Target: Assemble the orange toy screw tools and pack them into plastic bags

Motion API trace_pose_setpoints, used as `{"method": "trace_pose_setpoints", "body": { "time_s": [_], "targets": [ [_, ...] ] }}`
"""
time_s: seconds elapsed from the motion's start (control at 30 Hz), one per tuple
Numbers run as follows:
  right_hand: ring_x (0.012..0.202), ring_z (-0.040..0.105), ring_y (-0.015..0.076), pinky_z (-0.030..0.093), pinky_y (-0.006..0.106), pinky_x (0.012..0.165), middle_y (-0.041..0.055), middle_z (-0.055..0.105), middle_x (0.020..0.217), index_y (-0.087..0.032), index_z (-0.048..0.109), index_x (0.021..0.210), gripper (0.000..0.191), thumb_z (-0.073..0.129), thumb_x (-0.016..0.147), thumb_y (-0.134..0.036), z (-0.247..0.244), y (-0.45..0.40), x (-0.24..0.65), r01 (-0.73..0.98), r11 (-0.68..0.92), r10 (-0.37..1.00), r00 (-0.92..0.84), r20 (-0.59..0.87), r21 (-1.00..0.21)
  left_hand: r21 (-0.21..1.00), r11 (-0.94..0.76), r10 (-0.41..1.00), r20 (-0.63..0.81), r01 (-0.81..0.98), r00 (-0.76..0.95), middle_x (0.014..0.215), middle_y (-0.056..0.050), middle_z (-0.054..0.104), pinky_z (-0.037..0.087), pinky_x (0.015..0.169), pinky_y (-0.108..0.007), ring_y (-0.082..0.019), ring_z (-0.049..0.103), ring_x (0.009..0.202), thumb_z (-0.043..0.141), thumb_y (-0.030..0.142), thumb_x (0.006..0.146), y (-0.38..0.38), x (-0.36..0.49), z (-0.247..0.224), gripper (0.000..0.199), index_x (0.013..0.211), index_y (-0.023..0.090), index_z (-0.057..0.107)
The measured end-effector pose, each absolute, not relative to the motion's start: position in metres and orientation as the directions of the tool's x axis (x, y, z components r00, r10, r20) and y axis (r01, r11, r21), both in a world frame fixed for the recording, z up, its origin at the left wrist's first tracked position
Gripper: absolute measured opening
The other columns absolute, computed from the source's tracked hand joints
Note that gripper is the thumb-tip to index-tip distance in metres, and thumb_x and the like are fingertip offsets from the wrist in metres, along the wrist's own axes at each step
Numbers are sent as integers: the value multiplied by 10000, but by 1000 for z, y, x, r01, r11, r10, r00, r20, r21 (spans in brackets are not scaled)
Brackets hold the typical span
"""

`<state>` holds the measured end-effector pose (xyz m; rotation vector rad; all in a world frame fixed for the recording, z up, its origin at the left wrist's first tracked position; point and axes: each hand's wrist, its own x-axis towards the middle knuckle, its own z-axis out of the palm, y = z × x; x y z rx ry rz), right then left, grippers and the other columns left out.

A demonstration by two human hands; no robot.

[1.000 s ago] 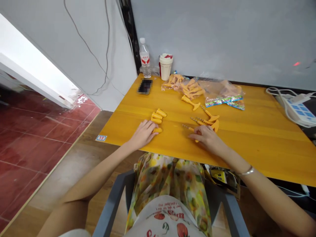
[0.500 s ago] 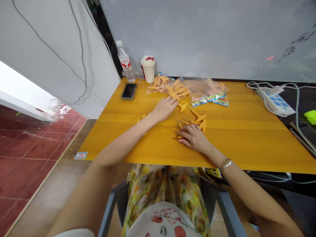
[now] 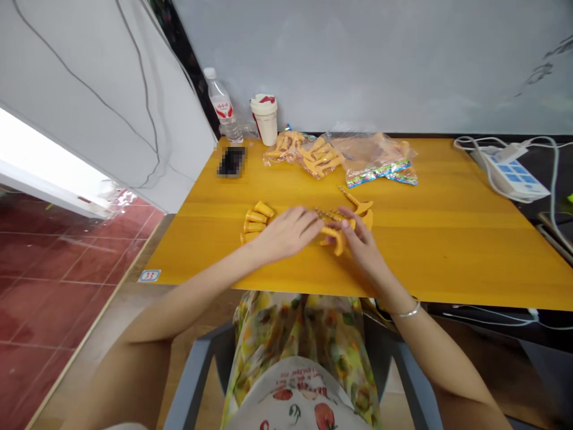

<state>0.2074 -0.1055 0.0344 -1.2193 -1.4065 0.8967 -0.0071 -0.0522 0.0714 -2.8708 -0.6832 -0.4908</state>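
Over the middle of the table, my left hand (image 3: 293, 232) is closed on one end of an orange curved piece (image 3: 335, 239). My right hand (image 3: 358, 236) is right beside it, its fingers bent around the piece's other side; whether they grip it is hard to tell. Several orange pieces with beaded metallic-looking stems (image 3: 362, 207) lie behind and partly under the right hand. Left of my left forearm, several orange cone-shaped pieces (image 3: 255, 222) rest in a curved row, partly hidden by the arm.
Clear bags of orange parts (image 3: 320, 156) and a flatter bag (image 3: 380, 160) lie at the back. A bottle (image 3: 224, 110), a cup (image 3: 265, 121) and a phone (image 3: 231, 162) stand or lie back left. A power strip (image 3: 514, 177) with white cables is at the right.
My left hand has come back from beside the bags toward my body, bringing an orange curved piece. My right hand has lifted off the stemmed pieces and turned toward the left one.
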Motion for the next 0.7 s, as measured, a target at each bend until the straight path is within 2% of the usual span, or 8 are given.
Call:
{"method": "trace_pose_setpoints", "body": {
  "time_s": [0.1, 0.2, 0.23, 0.3, 0.47, 0.53, 0.6, 0.7],
  "targets": [
    [585, 596, 115, 532, 248, 548, 12, 647, 758, -200, 647, 1078, 315, 412, 1038, -406, 50, -136, 182, 340, 433, 898, -240, 368, -835, 352, -822, 537, 221, 447, 814, 1031, -130, 674, 513, 819, -351, -218, 630, 929, 365, 357, 1049, -101, -43, 71, 329, 1179, 143, 579],
    [632, 603, 100, 560, 214, 575, 23, 677, 766, -174, 709, 862, 347, 427, 1026, -290, 67, -177, 169, 440, 874, 468, -649, 599, -206, 851, -382, 512, -131, 361, 849, 836, -33, 640, 493, 651, -243, -124, 594, 694, 407, 462, 1027, -129, -79, 73, 344, 1123, 180, 579],
    [644, 605, 98, 570, 212, 592, 20, 692, 794, -188, 721, 845, 354, 421, 1019, -261, 72, -189, 167, 390, 921, 326, -750, 576, -15, 923, -186, 432, -231, 337, 872, 769, -9, 606, 464, 578, -218, -104, 555, 621, 429, 501, 1011, -135, -87, 74, 365, 1105, 181, 578],
    [696, 619, 108, 580, 228, 652, 13, 716, 892, -230, 735, 859, 336, 430, 998, -218, 81, -207, 164, 270, 944, 146, -858, 492, 190, 935, 141, 269, -352, 325, 896, 664, 28, 532, 364, 456, -186, -77, 452, 512, 485, 566, 967, -144, -97, 79, 412, 1062, 176, 575],
    [887, 603, 151, 526, 283, 826, 22, 700, 1063, -294, 736, 933, 258, 498, 931, -194, 103, -219, 167, 36, 966, -58, -934, 352, 255, 757, 525, 139, -526, 388, 839, 520, 65, 474, 171, 322, -175, -44, 280, 364, 612, 612, 873, -171, -101, 93, 436, 915, 181, 561],
    [836, 584, 154, 518, 303, 762, 1, 695, 996, -346, 718, 903, 238, 522, 918, -210, 111, -221, 183, -71, 967, -156, -925, 347, 244, 693, 601, 125, -575, 399, 809, 480, 68, 445, 162, 289, -183, -52, 264, 327, 618, 617, 854, -184, -112, 99, 440, 873, 180, 575],
    [705, 536, 164, 467, 329, 599, -8, 667, 855, -382, 703, 915, 234, 538, 915, -215, 112, -219, 209, -81, 969, -161, -924, 346, 234, 676, 652, 235, -611, 343, 756, 435, 72, 385, 160, 274, -200, -61, 226, 299, 566, 632, 862, -194, -130, 102, 459, 819, 175, 594],
    [612, 480, 169, 389, 331, 538, 29, 628, 736, -300, 717, 972, 256, 467, 977, -247, 95, -202, 242, 436, 897, 399, -870, 290, 70, 867, 440, 724, -497, 235, 478, 443, 59, 391, 280, 338, -212, -86, 304, 328, 418, 613, 946, -188, -153, 94, 479, 867, 185, 618]
  ]
}}
